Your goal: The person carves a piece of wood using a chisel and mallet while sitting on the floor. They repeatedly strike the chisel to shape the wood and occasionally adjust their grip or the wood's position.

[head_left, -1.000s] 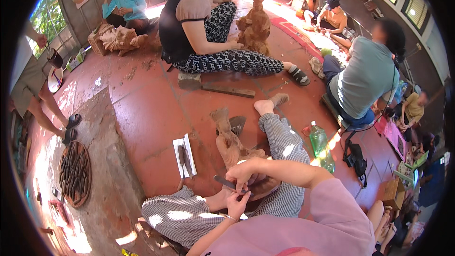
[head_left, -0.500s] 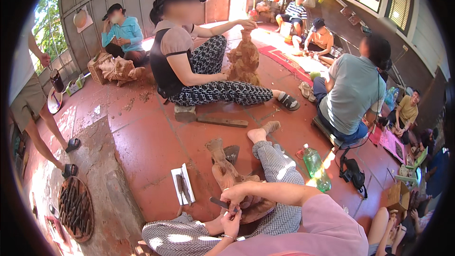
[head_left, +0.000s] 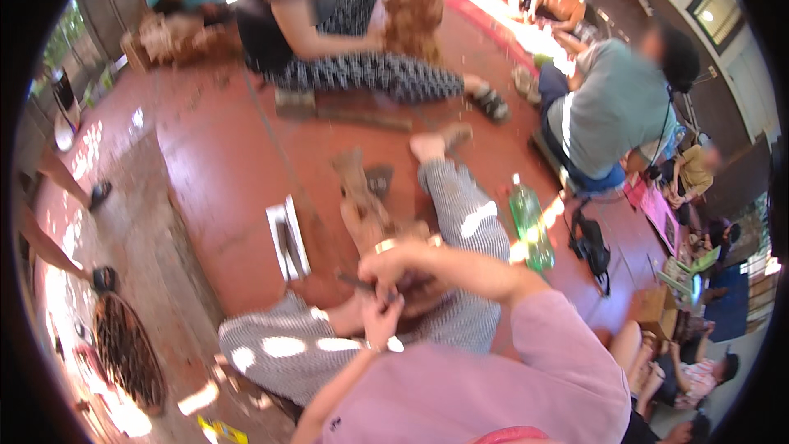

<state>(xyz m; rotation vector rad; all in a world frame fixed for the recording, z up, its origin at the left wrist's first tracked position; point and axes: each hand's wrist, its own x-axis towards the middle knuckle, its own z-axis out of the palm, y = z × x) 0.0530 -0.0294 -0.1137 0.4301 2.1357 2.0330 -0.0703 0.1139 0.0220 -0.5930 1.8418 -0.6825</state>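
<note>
My right hand (head_left: 393,266) is closed around a dark, slim carving chisel (head_left: 353,282), whose end sticks out to the left. Just below it my left hand (head_left: 381,317) is closed on the chisel's lower part; motion blur and the fingers hide its tip. A brown carved wooden figure (head_left: 358,207) lies between my legs, its near part behind my hands and right forearm. Both hands are over that near part; whether the chisel touches the wood cannot be seen. Two dark slender tools (head_left: 286,237) rest on a white sheet (head_left: 299,265) left of the figure.
A round tray (head_left: 154,390) of dark tools sits at the lower left. To the right stand a green bottle (head_left: 532,226) and a black bag (head_left: 588,248). A mallet (head_left: 362,118) lies ahead, beside a seated person (head_left: 300,25) with another carving (head_left: 413,20). Other people sit around.
The view has tilted down and shifted, so the surroundings sit higher in the picture and more of my pink shirt shows. Both hands stay together on the chisel over the carving.
</note>
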